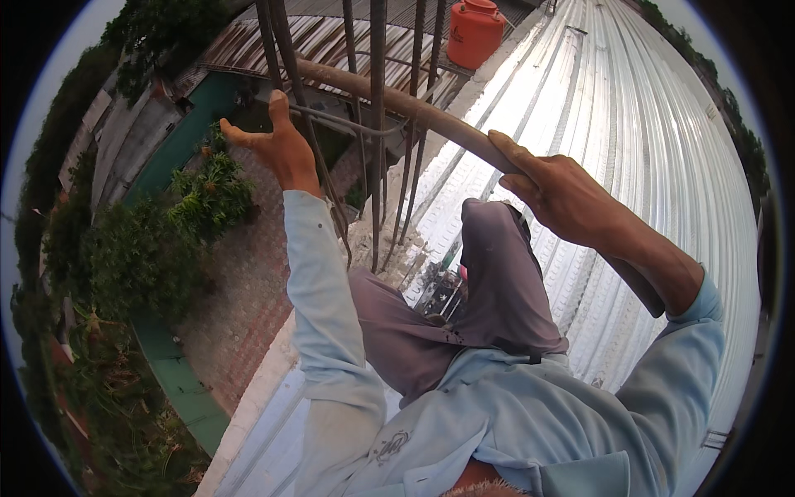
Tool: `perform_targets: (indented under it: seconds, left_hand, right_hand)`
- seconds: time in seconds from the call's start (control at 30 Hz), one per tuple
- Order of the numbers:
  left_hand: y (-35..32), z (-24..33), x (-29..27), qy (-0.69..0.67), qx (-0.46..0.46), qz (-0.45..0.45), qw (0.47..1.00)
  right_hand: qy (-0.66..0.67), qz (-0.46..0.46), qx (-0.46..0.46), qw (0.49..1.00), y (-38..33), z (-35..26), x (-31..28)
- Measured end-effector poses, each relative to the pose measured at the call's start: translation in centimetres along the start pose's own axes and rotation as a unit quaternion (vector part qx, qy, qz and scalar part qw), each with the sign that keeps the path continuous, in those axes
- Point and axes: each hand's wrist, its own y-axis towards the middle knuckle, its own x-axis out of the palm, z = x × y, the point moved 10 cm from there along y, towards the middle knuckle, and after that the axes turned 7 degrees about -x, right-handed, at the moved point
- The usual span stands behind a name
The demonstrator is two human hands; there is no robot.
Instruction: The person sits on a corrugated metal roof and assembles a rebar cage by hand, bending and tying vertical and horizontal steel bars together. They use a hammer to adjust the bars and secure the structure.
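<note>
My right hand grips a long rusty metal pipe that runs from upper left down past my right forearm. The pipe lies across a cluster of upright steel reinforcing bars. My left hand is raised beside the left bars, fingers spread, its palm against a thin bar or tie; whether it grips anything is unclear. I wear a light blue long-sleeved shirt and grey trousers, one knee bent up.
Corrugated metal decking spreads to the right. An orange water tank stands at the top. Left of the roof edge is a long drop to a brick-paved yard, green plants and neighbouring roofs.
</note>
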Motion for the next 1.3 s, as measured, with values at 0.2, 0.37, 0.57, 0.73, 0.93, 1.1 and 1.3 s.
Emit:
perform_targets:
  seconds: [0.2, 0.37, 0.57, 0.73, 0.93, 1.1, 1.3]
  left_hand:
    - [-2.5, -3.0, -0.5, -0.019, -0.021, -0.010, 1.000]
    - [-5.3, -2.8, -1.6, 0.004, 0.056, 0.017, 0.998]
    - [-8.0, -4.8, -3.9, 0.016, 0.004, 0.069, 0.997]
    - [-7.5, -10.1, -7.0, 0.056, -0.012, 0.101, 0.993]
    - [-10.1, -21.5, -15.6, 0.095, -0.210, 0.203, 0.952]
    - [-9.1, -21.7, -17.3, 0.105, -0.160, 0.216, 0.957]
    - [-9.1, -23.8, -15.6, 0.101, -0.197, 0.220, 0.950]
  right_hand:
    - [0.087, -0.045, 0.096, 0.991, 1.0, 0.1, 1.5]
    - [0.071, 0.089, 0.085, 0.990, 0.8, 0.5, -2.8]
    - [-0.015, -0.030, -0.010, 0.999, 1.6, 0.4, 3.4]
    - [0.027, -0.083, 0.060, 0.994, 2.2, 1.0, 5.8]
    - [0.031, 0.056, 0.068, 0.996, 2.3, 0.1, 0.8]
    - [0.008, 0.025, 0.029, 0.999, 2.1, 0.0, 4.0]
    - [0.045, -0.124, 0.077, 0.988, 2.2, 1.9, 10.9]
